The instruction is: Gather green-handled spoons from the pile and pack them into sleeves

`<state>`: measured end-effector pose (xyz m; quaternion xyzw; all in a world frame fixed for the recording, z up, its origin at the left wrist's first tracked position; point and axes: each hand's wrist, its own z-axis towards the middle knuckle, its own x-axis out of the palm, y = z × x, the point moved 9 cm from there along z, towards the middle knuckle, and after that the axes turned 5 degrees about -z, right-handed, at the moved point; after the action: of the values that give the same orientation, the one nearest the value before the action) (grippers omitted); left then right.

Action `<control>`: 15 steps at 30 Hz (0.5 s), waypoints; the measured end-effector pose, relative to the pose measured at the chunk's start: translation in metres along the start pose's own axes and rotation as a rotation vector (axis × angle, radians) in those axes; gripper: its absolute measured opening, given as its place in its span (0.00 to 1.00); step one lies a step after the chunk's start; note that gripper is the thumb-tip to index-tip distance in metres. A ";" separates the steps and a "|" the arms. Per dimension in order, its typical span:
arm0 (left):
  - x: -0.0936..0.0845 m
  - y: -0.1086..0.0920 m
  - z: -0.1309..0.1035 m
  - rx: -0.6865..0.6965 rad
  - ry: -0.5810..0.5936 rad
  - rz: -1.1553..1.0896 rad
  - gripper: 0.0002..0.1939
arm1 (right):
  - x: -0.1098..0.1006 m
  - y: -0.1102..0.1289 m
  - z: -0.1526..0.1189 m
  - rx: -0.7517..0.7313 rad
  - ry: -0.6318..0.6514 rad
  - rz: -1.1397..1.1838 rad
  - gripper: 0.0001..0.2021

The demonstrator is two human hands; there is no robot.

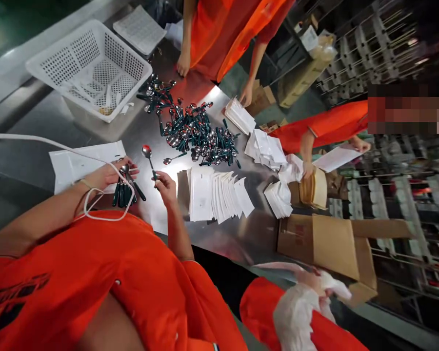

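Observation:
My left hand (pixel 111 174) is closed around a bunch of dark-handled spoons (pixel 123 191), their metal bowls near the fingers and handles hanging down. Beneath it, partly covered, lies a white paper sheet (pixel 73 163). My right hand (pixel 166 187) pinches a single spoon (pixel 149 158) by its dark handle, bowl pointing up and away. Beyond it, one loose spoon (pixel 174 158) rests on the metal table (pixel 131 131) beside a large heap of similar spoons (pixel 201 131). Right of my right hand, white paper packets (pixel 201 195) lie fanned out.
A white perforated basket (pixel 91 66) stands at the back left. A white cord (pixel 40 138) crosses the left side. Several people in orange work around the table; one hand touches paper packets (pixel 240 116). An open cardboard box (pixel 325 239) stands at the right.

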<state>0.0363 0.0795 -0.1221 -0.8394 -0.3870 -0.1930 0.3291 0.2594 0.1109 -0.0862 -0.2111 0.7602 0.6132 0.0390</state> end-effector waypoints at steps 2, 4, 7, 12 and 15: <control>0.007 0.004 0.000 -0.024 0.012 0.037 0.14 | 0.023 0.008 -0.023 -0.099 0.122 0.135 0.15; 0.014 0.005 0.001 -0.037 0.043 0.074 0.20 | 0.034 0.009 -0.037 -0.109 0.160 0.101 0.13; 0.020 0.003 0.001 -0.037 0.086 0.104 0.24 | 0.039 0.010 -0.047 -0.078 0.188 -0.029 0.11; 0.026 -0.006 0.001 0.031 0.166 0.133 0.21 | 0.043 0.013 -0.046 0.072 0.250 -0.034 0.10; 0.033 -0.008 0.001 0.144 0.187 0.135 0.22 | 0.064 0.003 -0.049 0.260 0.284 0.188 0.17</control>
<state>0.0513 0.1014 -0.1007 -0.8160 -0.3103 -0.2196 0.4355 0.2098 0.0478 -0.0916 -0.2168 0.8472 0.4749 -0.0988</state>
